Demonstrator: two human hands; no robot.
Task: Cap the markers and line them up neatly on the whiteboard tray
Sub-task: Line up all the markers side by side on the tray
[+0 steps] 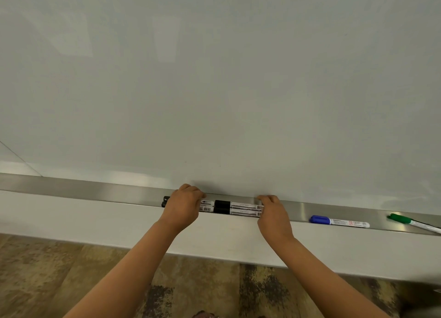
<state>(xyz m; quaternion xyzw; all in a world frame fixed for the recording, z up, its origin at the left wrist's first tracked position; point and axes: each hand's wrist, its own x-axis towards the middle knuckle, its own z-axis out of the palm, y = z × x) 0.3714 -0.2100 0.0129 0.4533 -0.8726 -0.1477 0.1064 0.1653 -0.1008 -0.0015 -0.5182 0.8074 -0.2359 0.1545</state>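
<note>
1. Lying along the metal tray (95,191) under the whiteboard (214,78), we are seeing black-capped markers (238,209), in two rows side by side, touching.
2. We are watching the left hand (183,205) covering the left part of the rows, fingers curled over the barrels and gripping them; black ends are poking out beyond it.
3. We are watching the right hand (274,215) closing on the right ends, fingers bent around them.
4. We are noting a blue-capped marker (338,221) lying capped on the tray, well right of the hands.
5. We are noting a green-capped marker (412,222) lying tilted near the right edge, apart from the blue one.
</note>
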